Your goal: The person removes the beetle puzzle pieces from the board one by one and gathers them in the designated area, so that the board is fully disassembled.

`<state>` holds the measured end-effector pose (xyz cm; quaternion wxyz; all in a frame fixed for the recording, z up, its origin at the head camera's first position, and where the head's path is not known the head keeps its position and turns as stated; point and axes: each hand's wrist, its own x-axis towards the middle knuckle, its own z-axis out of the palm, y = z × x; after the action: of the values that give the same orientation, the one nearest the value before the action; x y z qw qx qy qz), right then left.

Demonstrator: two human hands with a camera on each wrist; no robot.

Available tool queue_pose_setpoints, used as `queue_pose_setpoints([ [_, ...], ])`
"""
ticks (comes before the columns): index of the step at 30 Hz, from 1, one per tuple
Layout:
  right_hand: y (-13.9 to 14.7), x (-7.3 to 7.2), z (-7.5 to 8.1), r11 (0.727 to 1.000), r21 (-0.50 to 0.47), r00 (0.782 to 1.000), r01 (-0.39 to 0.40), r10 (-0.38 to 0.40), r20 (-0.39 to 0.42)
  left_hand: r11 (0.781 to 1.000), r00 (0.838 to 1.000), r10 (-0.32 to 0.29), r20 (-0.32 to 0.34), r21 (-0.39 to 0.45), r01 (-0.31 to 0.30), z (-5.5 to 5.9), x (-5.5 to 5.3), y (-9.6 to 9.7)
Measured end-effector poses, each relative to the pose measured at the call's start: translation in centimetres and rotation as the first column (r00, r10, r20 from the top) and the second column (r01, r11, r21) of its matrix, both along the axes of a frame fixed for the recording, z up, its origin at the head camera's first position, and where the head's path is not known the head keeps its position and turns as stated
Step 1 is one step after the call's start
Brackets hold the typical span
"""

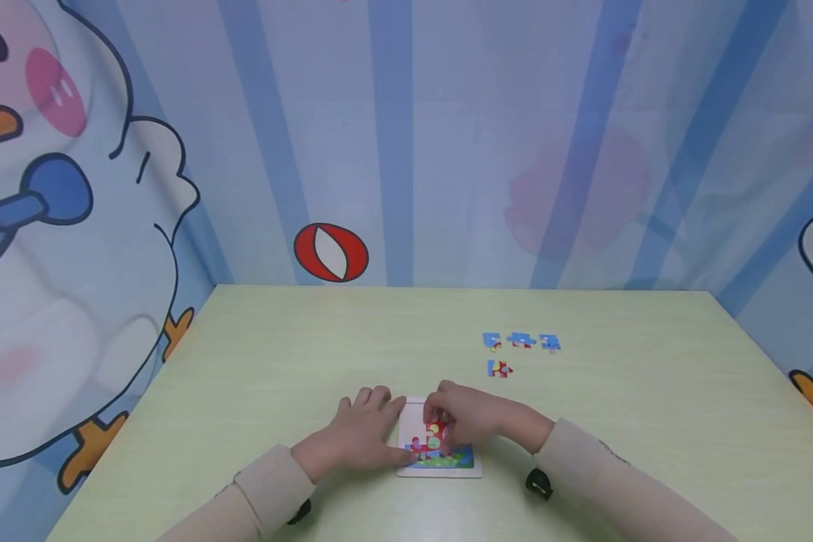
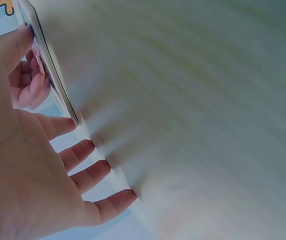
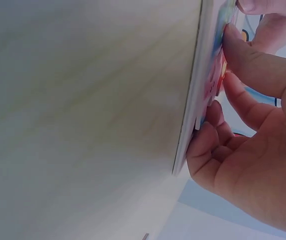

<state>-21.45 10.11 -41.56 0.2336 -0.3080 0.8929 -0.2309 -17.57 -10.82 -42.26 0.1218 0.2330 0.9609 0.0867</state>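
Note:
A puzzle board (image 1: pixel 412 414) with a pale frame lies on the table, its lower part filled with green and blue picture pieces. My left hand (image 1: pixel 355 436) is spread at the board's left side. The thumb touches the lower left part, and the other fingertips rest at the edge and on the table in the left wrist view. Over the board's right half, my right hand (image 1: pixel 470 414) pinches a red puzzle piece (image 1: pixel 436 430) with yellow and green spots between thumb and index finger. In the right wrist view its other fingers curl against the board's edge.
Beyond the board on the right lie several loose blue and red puzzle pieces (image 1: pixel 521 339), with one piece (image 1: pixel 498 369) nearer to me. The pale green table (image 1: pixel 278 346) ends at a striped blue curtain (image 1: pixel 447 150) with cartoon figures.

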Motion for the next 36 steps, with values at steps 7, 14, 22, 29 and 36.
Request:
queue_pose_setpoints([
  [7, -0.02, 0.12, 0.01, 1.000, -0.006, 1.000, -0.005, 0.005, -0.010, 1.000, 1.000, -0.002, -0.002, 0.000, 0.002, 0.02, 0.02, -0.04],
  [14, -0.05, 0.27, 0.16, 1.000, -0.016, 1.000, 0.016, -0.016, 0.008, 1.000, 1.000, -0.004, -0.009, -0.001, 0.004, -0.18, -0.05, -0.07],
  [22, -0.04, 0.28, 0.10, 0.999, -0.030, 1.000, 0.012, -0.012, 0.006, 1.000, 1.000, -0.006, -0.008, -0.002, 0.006, -0.33, -0.17, -0.13],
  [29, 0.09, 0.32, 0.28, 0.999, -0.050, 1.000, 0.007, -0.007, 0.005, 1.000, 1.000, -0.005, -0.005, 0.003, 0.005, -0.30, -0.18, -0.17],
  [36, 0.32, 0.24, 0.29, 0.995, -0.091, 0.999, -0.030, 0.028, -0.019, 1.000, 1.000, 0.000, 0.012, 0.025, 0.000, 0.04, 0.08, -0.12],
])
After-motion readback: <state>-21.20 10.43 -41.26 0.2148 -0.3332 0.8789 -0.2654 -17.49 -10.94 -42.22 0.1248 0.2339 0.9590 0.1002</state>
